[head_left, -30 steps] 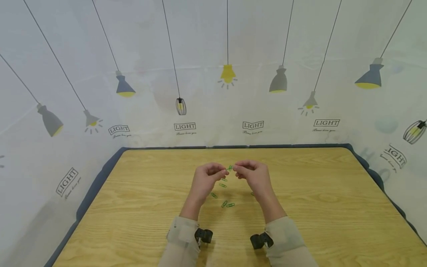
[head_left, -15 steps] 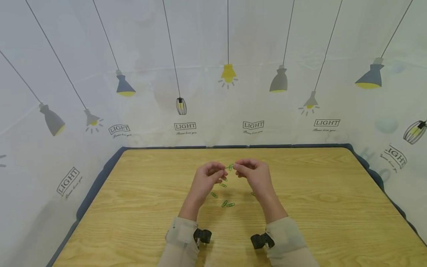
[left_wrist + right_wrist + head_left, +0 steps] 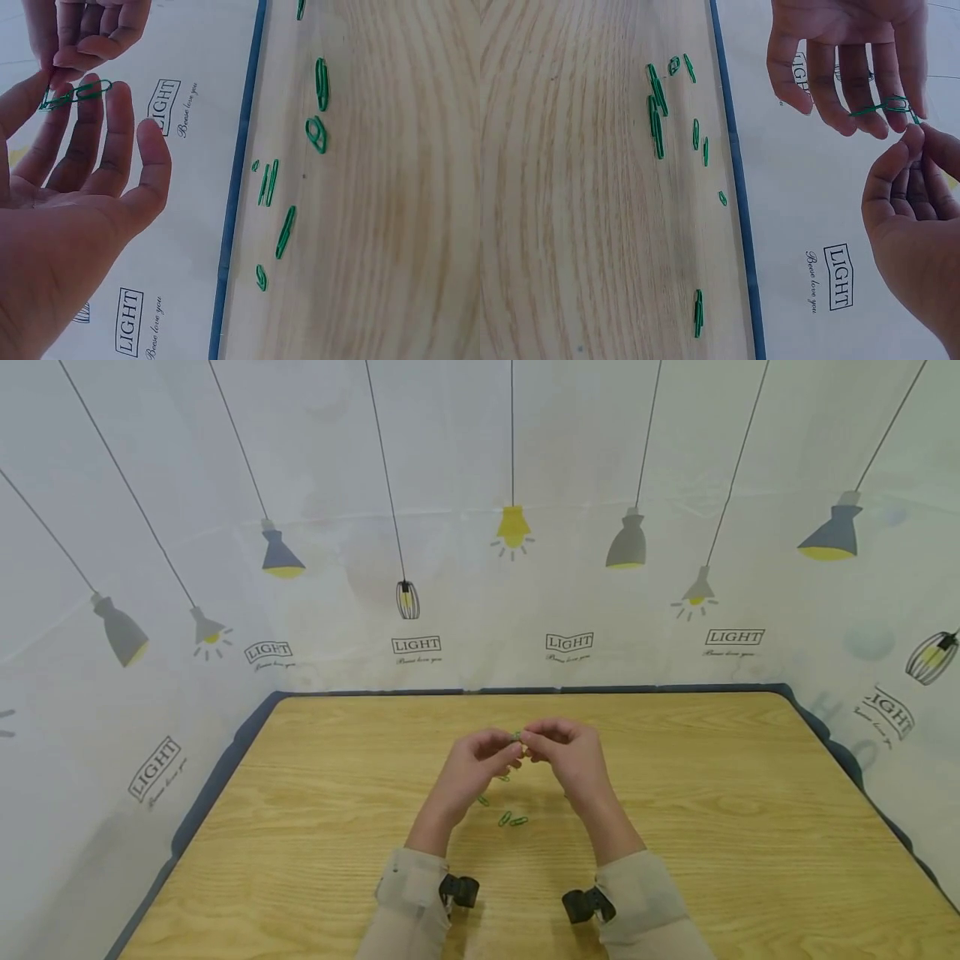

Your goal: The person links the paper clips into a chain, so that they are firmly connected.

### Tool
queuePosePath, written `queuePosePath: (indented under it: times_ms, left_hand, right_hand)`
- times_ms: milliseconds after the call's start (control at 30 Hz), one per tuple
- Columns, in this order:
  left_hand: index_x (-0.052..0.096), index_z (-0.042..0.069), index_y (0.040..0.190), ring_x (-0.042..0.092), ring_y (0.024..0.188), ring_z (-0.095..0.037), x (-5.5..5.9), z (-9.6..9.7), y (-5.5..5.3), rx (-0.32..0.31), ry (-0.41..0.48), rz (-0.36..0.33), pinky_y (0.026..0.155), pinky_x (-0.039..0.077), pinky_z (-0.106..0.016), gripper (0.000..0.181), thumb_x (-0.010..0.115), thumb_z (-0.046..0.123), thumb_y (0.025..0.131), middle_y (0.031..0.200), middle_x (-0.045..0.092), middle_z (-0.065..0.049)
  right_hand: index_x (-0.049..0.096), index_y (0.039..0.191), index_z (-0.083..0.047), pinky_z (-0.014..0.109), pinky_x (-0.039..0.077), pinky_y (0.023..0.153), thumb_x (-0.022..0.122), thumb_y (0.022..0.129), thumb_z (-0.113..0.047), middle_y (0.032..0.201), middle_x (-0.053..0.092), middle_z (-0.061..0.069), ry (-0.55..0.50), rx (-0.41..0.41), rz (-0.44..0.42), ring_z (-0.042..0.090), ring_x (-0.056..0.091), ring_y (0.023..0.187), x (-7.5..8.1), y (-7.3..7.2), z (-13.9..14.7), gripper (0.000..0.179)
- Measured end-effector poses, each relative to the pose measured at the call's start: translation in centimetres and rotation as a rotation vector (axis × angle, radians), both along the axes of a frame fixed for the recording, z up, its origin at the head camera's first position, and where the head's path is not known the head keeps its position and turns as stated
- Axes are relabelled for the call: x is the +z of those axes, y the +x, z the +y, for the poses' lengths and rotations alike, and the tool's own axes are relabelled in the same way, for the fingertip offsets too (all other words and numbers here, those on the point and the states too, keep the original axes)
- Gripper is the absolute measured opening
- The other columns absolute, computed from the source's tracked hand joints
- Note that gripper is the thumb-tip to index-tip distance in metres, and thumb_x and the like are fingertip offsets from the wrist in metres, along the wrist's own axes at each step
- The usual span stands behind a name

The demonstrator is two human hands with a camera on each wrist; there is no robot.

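Thumb and forefinger of my left hand [image 3: 467, 770] pinch green paper clips [image 3: 94, 91], while my right hand [image 3: 576, 762] pinches their near end. Both hands are raised over the worktop [image 3: 300, 818], angled inward, closer together than half a second ago. Loose clips [image 3: 518, 820] lie scattered on the surface below.

Left hand [image 3: 473, 766] and right hand [image 3: 573, 757], fingers close together, pinch green clip [image 3: 517, 736] above wooden surface [image 3: 330, 793]; two loose green paper clips [image 3: 518, 821] lie nearer.
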State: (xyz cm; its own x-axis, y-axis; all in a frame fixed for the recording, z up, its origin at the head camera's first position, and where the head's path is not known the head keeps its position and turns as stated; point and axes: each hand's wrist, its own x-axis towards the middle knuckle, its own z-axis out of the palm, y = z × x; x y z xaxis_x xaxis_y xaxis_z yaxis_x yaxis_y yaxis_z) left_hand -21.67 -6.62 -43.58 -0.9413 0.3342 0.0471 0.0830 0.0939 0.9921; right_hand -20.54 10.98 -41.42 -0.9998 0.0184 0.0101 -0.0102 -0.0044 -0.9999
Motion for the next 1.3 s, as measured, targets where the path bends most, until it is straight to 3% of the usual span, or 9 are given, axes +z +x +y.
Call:
queuePosePath:
  times_ms: [300,367,500,633,833,1000,1167,1300]
  left_hand:
    - [0.069,0.009,0.111,0.066,0.096,-0.019,0.1,-0.1,0.1,0.027,0.021,-0.007,0.097,0.05,-0.056,0.034,0.06,0.038,0.097,0.096,0.07,-0.008]
    - [0.069,0.011,0.114,0.066,0.094,-0.02,0.1,-0.1,0.1,0.029,0.022,-0.002,0.096,0.05,-0.056,0.031,0.06,0.036,0.098,0.095,0.07,-0.01]
    - [0.068,0.02,0.118,0.068,0.092,-0.02,0.0,-0.1,0.1,0.029,0.021,0.015,0.095,0.051,-0.056,0.024,0.059,0.033,0.099,0.093,0.071,-0.009]
    - [0.068,0.018,0.116,0.069,0.091,-0.019,0.0,-0.1,0.1,0.023,0.026,0.03,0.094,0.052,-0.056,0.023,0.059,0.031,0.099,0.092,0.071,-0.009]
    - [0.069,0.012,0.11,0.068,0.092,-0.02,-0.1,0.0,0.0,0.039,0.051,0.041,0.091,0.055,-0.045,0.023,0.06,0.029,0.098,0.096,0.071,-0.014]
    - [0.07,0.006,0.109,0.069,0.093,-0.024,-0.1,0.1,-0.1,0.088,0.041,0.068,0.086,0.057,-0.037,0.025,0.061,0.027,0.098,0.1,0.071,-0.018]
    - [0.069,0.001,0.11,0.068,0.095,-0.033,0.4,0.1,0.2,0.115,0.028,0.083,0.081,0.057,-0.031,0.024,0.06,0.02,0.099,0.1,0.071,-0.021]
    - [0.068,0.001,0.109,0.066,0.097,-0.038,1.3,0.0,0.7,0.108,0.021,0.083,0.08,0.057,-0.029,0.02,0.058,0.015,0.099,0.099,0.07,-0.023]
  right_hand:
    - [0.071,0.105,-0.004,0.039,0.057,0.084,0.076,0.087,-0.027,0.095,0.071,0.005,-0.006,0.014,-0.015,0.02,0.067,0.083,0.1,0.2,0.0,0.03]
    - [0.071,0.105,-0.004,0.036,0.057,0.082,0.076,0.087,-0.027,0.095,0.071,0.004,-0.005,0.012,-0.016,0.02,0.067,0.083,0.0,0.1,0.0,0.03]
    - [0.071,0.105,-0.004,0.041,0.056,0.086,0.075,0.088,-0.026,0.096,0.071,0.005,-0.002,0.006,-0.026,0.02,0.067,0.083,-0.1,0.0,0.0,0.028]
    - [0.071,0.104,-0.006,0.045,0.056,0.087,0.075,0.088,-0.026,0.096,0.071,0.005,0.001,0.001,-0.022,0.019,0.068,0.083,-0.3,-0.1,0.0,0.026]
    - [0.071,0.103,-0.006,0.036,0.058,0.08,0.076,0.087,-0.025,0.095,0.071,0.006,-0.005,0.01,-0.007,0.025,0.068,0.086,-0.5,0.0,-0.2,0.024]
    - [0.071,0.103,-0.007,0.035,0.058,0.081,0.075,0.088,-0.026,0.098,0.07,0.008,0.011,0.045,-0.02,0.034,0.066,0.094,-0.3,0.0,-0.1,0.024]
    - [0.07,0.108,-0.009,0.036,0.056,0.087,0.073,0.09,-0.028,0.104,0.068,0.007,0.09,0.111,-0.033,0.024,0.066,0.095,0.4,-0.3,0.5,0.027]
    - [0.068,0.113,-0.01,0.037,0.054,0.09,0.071,0.091,-0.031,0.108,0.068,0.005,0.192,0.169,-0.047,0.025,0.064,0.1,1.4,-0.6,1.1,0.031]
